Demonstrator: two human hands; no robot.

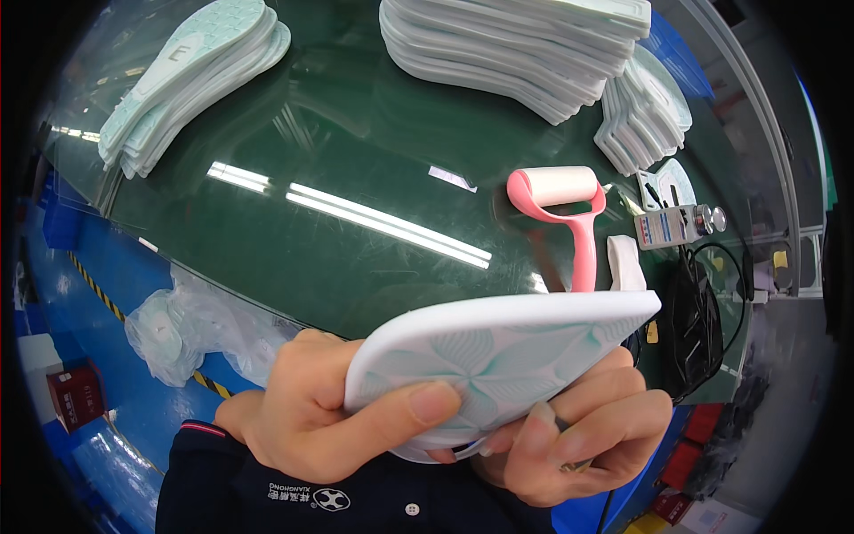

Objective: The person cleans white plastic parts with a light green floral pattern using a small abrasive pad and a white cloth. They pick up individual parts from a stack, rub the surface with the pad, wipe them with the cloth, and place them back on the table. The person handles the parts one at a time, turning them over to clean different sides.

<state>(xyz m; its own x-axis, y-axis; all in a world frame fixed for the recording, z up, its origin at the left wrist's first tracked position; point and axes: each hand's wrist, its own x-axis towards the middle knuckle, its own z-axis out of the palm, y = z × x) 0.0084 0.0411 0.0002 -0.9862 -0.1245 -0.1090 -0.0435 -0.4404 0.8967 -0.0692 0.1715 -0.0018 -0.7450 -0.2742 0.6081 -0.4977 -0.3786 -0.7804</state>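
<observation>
Close in front of me is a white shoe sole (471, 356) with a pale teal leaf pattern, its surface tilted toward me. My left hand (325, 418) is closed on its left end, the thumb lying flat over the pattern. At the lower right edge, my right hand (583, 436) has its fingers curled against the same sole. Something small and dark shows between those fingers, too hidden to name. Just beyond the sole, a pink-handled lint roller (559, 185) with a white roll lies on the dark green table (356, 169).
Stacked soles stand at the far left (191, 84), far middle (516, 53) and far right (645, 111). A bottle with a metal cap (667, 228), a white strip (625, 262) and a black bag (694, 325) line the right side. Plastic wrapping (200, 334) hangs at lower left.
</observation>
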